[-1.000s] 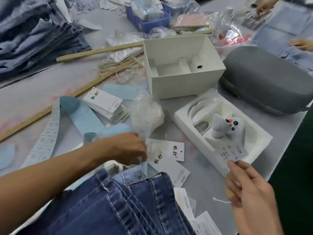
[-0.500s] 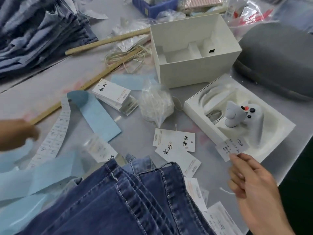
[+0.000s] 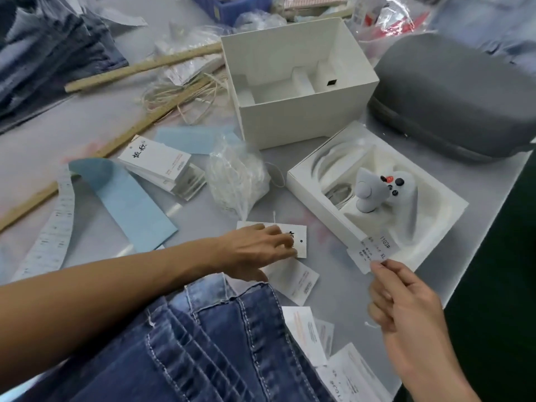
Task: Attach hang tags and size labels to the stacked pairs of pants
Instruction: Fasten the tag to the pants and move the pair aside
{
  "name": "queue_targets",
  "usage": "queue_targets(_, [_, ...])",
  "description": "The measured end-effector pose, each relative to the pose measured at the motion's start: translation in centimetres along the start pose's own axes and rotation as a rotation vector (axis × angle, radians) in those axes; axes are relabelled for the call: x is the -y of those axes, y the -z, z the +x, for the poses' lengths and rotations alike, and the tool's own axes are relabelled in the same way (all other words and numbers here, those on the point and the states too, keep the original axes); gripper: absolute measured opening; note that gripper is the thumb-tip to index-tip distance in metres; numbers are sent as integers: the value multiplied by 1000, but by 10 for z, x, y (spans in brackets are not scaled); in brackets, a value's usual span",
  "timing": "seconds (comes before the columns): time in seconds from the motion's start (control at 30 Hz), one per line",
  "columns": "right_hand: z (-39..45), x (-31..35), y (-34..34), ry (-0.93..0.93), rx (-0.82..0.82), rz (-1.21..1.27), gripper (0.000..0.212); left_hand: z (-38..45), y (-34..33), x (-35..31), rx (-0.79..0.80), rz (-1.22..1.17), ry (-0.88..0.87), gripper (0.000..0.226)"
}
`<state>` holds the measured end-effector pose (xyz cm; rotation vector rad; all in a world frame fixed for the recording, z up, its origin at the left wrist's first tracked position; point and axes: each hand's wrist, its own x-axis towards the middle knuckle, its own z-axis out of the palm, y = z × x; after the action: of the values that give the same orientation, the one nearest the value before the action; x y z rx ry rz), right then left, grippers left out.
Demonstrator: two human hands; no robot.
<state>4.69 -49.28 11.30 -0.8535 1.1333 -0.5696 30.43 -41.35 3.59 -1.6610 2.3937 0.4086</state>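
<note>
The right hand (image 3: 406,314) pinches a small size label (image 3: 369,253) by its near edge, between thumb and forefinger; the label stands up past the fingertips, printed side to the camera, with "XL" legible on it. It overlaps the near corner of an open white tray (image 3: 429,233) holding a grey controller (image 3: 377,190).

Well to the left of that grip, the left hand (image 3: 255,250) lies on a white hang tag (image 3: 300,240) flat on the grey table (image 3: 101,117), its fingers curled over the tag's printed face; whether they pinch it or only press it cannot be told. A second hang tag (image 3: 301,281) lies just nearer than this hand, partly under it. The stacked pants (image 3: 188,343), dark blue denim, sit directly below both hands, the left forearm crossing their top edge.

0.5 s ago the left hand was far out at the left edge, away from the tags; it has since come across onto the hang tag. The right hand keeps the same pinch on the size label.
</note>
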Motion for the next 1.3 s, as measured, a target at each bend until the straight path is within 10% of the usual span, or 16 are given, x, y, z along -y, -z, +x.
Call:
queue_targets(0.43, [2,-10,14,-49,-53,68,13,3,2,15,-52,-572,219,20])
queue_targets(0.93, [-5,-14,20,-52,-32,46,20,-10,32,5,-144,-367,124,14])
queue_targets(1.3, [-30,44,-16,50,211,-178,7,-67,129,12,-354,-588,416,18])
